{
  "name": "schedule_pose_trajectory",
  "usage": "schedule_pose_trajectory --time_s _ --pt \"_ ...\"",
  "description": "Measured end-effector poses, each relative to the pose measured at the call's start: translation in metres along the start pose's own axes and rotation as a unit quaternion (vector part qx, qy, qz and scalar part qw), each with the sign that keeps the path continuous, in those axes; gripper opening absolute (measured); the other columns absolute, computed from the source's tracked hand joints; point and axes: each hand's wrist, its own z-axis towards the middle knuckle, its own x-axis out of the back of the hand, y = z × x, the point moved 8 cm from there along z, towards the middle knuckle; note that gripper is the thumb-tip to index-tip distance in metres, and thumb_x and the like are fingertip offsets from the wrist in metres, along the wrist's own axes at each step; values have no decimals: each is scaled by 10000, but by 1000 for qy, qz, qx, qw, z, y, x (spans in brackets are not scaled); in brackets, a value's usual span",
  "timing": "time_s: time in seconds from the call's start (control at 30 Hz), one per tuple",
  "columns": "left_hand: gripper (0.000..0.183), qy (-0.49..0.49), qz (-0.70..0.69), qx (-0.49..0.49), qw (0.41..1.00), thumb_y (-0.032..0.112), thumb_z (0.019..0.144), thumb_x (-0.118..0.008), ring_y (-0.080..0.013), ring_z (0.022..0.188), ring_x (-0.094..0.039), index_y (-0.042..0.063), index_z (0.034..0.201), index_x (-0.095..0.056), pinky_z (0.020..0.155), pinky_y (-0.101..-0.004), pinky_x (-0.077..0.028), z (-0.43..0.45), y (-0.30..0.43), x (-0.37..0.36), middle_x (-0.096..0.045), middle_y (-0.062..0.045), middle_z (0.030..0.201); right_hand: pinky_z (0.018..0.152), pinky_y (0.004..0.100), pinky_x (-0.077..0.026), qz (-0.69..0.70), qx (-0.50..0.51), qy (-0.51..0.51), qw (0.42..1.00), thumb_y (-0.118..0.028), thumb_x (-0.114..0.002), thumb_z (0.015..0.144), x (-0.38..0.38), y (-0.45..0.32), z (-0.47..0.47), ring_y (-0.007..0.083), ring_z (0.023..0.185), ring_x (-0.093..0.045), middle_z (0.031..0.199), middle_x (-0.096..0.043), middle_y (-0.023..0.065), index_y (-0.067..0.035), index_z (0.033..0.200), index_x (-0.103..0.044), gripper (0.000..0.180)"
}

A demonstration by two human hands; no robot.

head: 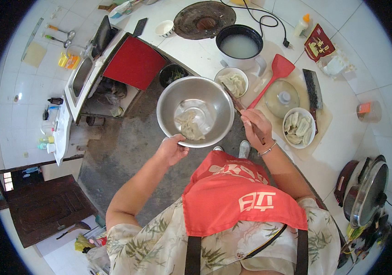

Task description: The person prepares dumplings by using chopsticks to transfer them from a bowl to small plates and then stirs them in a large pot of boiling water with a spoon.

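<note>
My left hand (174, 150) grips the near rim of a stainless steel basin (221, 103), held tilted above the floor. Several pale dumplings (191, 125) lie together at its bottom. In my right hand (257, 129) is a long, thin brown utensil (233, 97), perhaps chopsticks. Its tip reaches the near edge of a white bowl (217, 74) of cooked-looking dumplings (234, 84), just beyond the basin's right rim. Another white bowl (298, 147) of dumplings (298, 127) stands on the counter to the right of my right hand.
On the counter are an electric pot (239, 46) of cloudy liquid, a red spatula (282, 67), a glass lid (278, 103), a cleaver (312, 89) and a cutting board (323, 127). An electric pan (368, 189) stands at right. A dark bin (163, 77) is below the counter; a sink (80, 77) is left.
</note>
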Motion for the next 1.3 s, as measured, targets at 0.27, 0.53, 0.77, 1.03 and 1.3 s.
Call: schedule_pose_trajectory --time_s 0.27,0.53,0.77,1.03,1.3 --pt "90 -10 11 10 1000 74 794 -446 -164 473 -499 -14 813 -448 383 -253 -412 1 -4 4 -506 -97 630 613 239 -465 121 -246 96 957 -132 -477 862 28 58 -14 131 665 -565 789 -582 83 19 946 -559 192" --pt "101 -38 8 -9 999 94 801 -448 -161 456 -500 -6 817 -447 371 -243 -415 3 -14 -7 -512 -84 600 548 265 -506 342 -399 8 851 -237 -425 894 2 45 -30 170 619 -592 789 -564 108 35 961 -525 297" --pt "120 -34 15 -53 998 89 801 -451 -158 438 -517 -19 853 -459 364 -246 -426 -3 -12 -15 -536 -89 608 513 261 -508 356 -490 1 796 -246 -440 885 -18 56 -52 170 580 -594 762 -555 104 17 927 -532 282" --pt "170 -39 65 -100 992 91 787 -468 -145 446 -515 -35 901 -464 356 -246 -430 -1 -13 -17 -549 -95 636 548 276 -513 413 -540 21 733 -276 -437 885 -44 74 -67 182 616 -599 761 -568 99 1 923 -534 296" --pt "173 5 84 -104 991 93 785 -473 -148 449 -512 -20 913 -446 356 -245 -430 0 -18 -13 -537 -98 634 526 269 -514 415 -540 81 727 -293 -416 891 -56 73 -78 175 575 -594 715 -580 110 6 881 -529 319"
